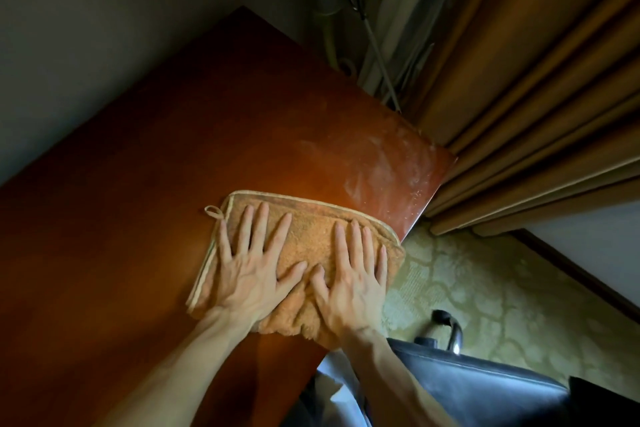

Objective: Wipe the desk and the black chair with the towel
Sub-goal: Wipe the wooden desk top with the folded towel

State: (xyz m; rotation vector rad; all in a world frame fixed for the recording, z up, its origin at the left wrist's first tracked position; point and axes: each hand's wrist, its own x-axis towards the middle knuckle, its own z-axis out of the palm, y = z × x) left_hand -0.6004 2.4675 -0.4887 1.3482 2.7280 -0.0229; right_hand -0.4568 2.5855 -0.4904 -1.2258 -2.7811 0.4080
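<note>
Two hands, left hand point(247, 274) and right hand point(351, 282), press flat with fingers spread on the orange towel point(311, 236) at centre frame; sweeping toward the desk's point(138, 201) dusty upper-right corner suits best.

left hand point(250, 274) — palm down and flat, fingers straight and fanned wide, thumb angled in toward the other hand. right hand point(353, 282) — also palm down and flat, fingers straight but closer together, thumb splayed inward. thumb tips near each other, not clearly touching. left forearm point(166, 367) enters bare from lower left, right forearm point(394, 378) from lower centre; tendons stand out on both hand backs.
</note>
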